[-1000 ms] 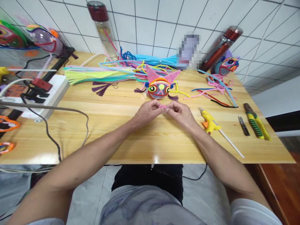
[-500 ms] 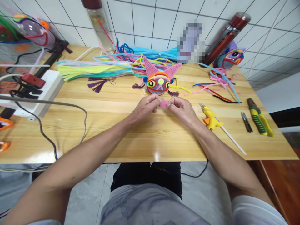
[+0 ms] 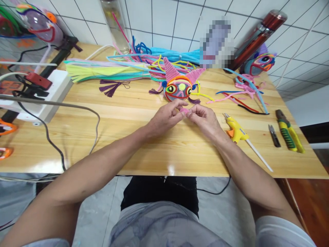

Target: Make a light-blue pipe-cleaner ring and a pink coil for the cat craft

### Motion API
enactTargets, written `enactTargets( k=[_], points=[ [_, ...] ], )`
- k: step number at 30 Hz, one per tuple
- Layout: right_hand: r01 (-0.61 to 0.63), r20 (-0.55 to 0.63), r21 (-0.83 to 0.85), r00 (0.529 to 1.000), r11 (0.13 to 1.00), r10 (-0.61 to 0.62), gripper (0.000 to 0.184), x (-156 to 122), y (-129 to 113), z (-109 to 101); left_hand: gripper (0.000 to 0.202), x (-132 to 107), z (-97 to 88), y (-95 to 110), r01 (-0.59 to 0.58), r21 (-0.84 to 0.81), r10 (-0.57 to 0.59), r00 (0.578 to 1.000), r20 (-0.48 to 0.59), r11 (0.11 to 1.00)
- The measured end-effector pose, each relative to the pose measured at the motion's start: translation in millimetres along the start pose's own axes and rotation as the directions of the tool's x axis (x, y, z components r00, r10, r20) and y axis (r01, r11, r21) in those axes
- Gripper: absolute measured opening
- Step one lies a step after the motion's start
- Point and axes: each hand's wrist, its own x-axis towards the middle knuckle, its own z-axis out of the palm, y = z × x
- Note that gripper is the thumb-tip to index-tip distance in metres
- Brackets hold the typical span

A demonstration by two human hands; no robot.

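A small pink pipe-cleaner coil (image 3: 184, 110) is between my two hands, just in front of the decorated animal head. My right hand (image 3: 205, 120) pinches its right side between thumb and fingers. On its left, my left hand (image 3: 166, 116) has the thumb below and the index finger stretched over the top, partly hiding it. The animal head (image 3: 178, 90) has tall pink ears, an orange brow, round eyes, blue balls at the sides and dark purple tassels. It stands upright behind my fingers, and neither hand seems to grip it.
A yellow glue gun (image 3: 236, 129), small snips (image 3: 273, 136) and pliers (image 3: 289, 132) lie to the right. Pipe-cleaner bundles (image 3: 108, 70) and a purple tassel (image 3: 111, 87) lie behind. A white power strip (image 3: 55, 94) with cables stands left; a red flask (image 3: 259, 39) stands behind.
My left index finger has lifted and stretched over the pink coil, which is turned more edge-on. My right hand keeps its pinch. The whole view has shifted slightly.
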Motion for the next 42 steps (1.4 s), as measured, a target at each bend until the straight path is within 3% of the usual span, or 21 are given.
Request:
enactTargets(
  k=[8, 15, 31, 38, 42],
  points=[
    [0.012, 0.005, 0.005, 1.000, 1.000, -0.012, 0.023, 3, 7, 1, 0.022, 7, -0.6, -4, 0.091, -0.286, -0.100, 0.995, -0.019, 0.954],
    [0.018, -0.004, 0.023, 1.000, 1.000, -0.018, 0.021, 2, 5, 0, 0.020, 7, 2.5, -3, 0.178, -0.386, -0.204, 0.979, -0.027, 0.905],
    [-0.022, 0.072, 0.096, 0.997, 0.995, 0.015, 0.023, -2, 0, 2, 0.010, 4, 4.2, 6, 0.163, -0.410, -0.221, 0.970, -0.099, 0.898],
    [0.012, -0.021, 0.135, 1.000, 0.991, -0.009, 0.017, 3, 5, -3, 0.007, 5, 4.8, 5, 0.177, -0.438, -0.242, 0.965, -0.098, 0.881],
    [-0.003, 0.034, 0.201, 0.999, 0.980, -0.004, 0.023, 4, 5, 0, 0.009, 5, 5.3, 5, 0.169, -0.431, -0.234, 0.967, -0.102, 0.886]
  ],
)
